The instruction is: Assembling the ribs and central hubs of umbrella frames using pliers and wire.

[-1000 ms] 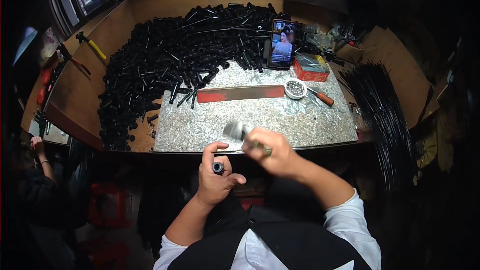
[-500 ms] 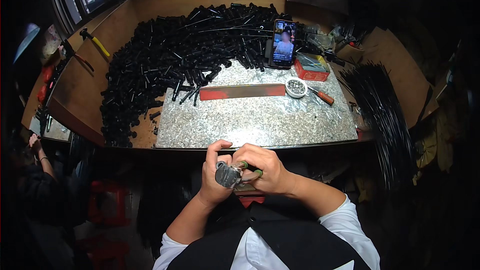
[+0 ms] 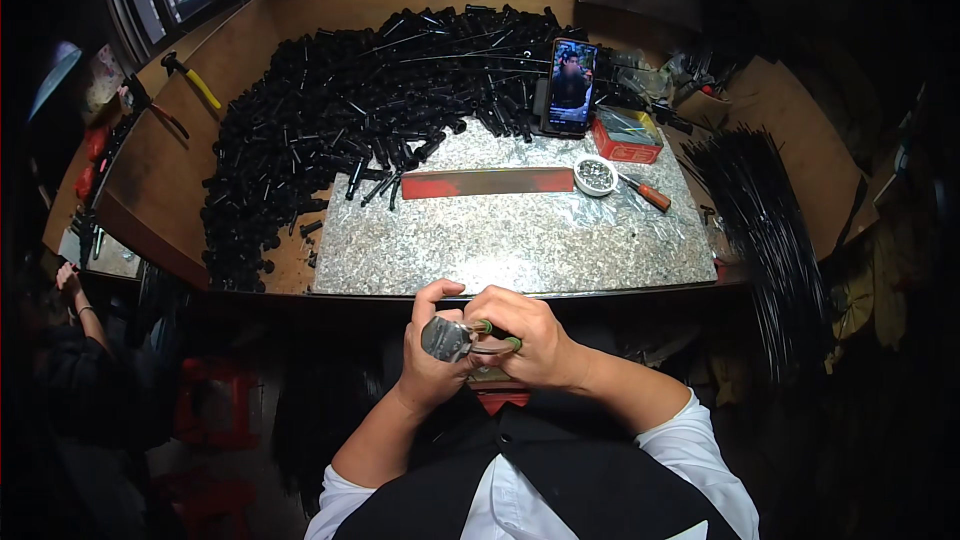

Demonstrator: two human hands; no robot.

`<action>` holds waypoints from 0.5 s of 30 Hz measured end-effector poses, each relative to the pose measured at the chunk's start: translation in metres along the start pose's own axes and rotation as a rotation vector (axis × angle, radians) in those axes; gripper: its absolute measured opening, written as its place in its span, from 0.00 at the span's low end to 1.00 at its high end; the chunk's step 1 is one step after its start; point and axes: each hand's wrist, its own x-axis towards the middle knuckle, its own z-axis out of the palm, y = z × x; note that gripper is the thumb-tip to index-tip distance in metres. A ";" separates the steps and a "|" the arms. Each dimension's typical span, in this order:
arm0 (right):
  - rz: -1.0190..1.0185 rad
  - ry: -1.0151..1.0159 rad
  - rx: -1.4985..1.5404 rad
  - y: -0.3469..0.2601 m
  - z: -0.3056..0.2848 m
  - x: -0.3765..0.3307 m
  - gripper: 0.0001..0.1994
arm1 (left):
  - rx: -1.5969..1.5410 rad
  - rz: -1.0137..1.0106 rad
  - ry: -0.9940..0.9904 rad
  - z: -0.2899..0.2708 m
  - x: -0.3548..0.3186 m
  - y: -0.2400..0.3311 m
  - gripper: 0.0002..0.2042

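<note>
Just in front of the table's near edge, my two hands come together. My right hand [image 3: 527,335] is closed around a pliers-like tool [image 3: 447,338] with a broad dark grey head and green-ringed handle ends. The head points left and lies against my left hand [image 3: 428,365]. My left fingers are curled, with the forefinger bent above the tool. What they pinch, if anything, is hidden behind the tool's head.
A granite slab [image 3: 480,245] carries a red-and-brown bar [image 3: 487,183], a white cup of small metal parts [image 3: 596,175], a screwdriver [image 3: 648,193], a red box [image 3: 628,136] and a propped phone [image 3: 570,88]. Black parts [image 3: 370,100] heap behind; black rods [image 3: 765,240] lie right. Another person's hand [image 3: 68,280] shows far left.
The tool's head has swung slightly left and turned a little in my grip. Both hands stay nearly in place. The picture on the phone is different.
</note>
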 end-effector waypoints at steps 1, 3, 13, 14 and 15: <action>0.000 -0.001 0.001 0.000 0.000 0.000 0.14 | 0.066 0.020 -0.025 -0.002 0.000 -0.001 0.42; 0.005 -0.002 -0.017 0.001 0.001 0.000 0.13 | 0.132 0.039 -0.051 -0.004 0.000 -0.002 0.42; 0.055 0.023 -0.006 0.003 0.004 -0.003 0.15 | 0.124 0.033 -0.045 -0.003 0.001 -0.005 0.41; 0.064 0.030 0.005 0.004 0.004 -0.003 0.15 | 0.163 0.048 -0.052 -0.004 0.001 -0.005 0.42; 0.072 0.036 0.018 0.003 0.004 -0.004 0.15 | 0.163 0.047 -0.050 -0.005 0.001 -0.006 0.42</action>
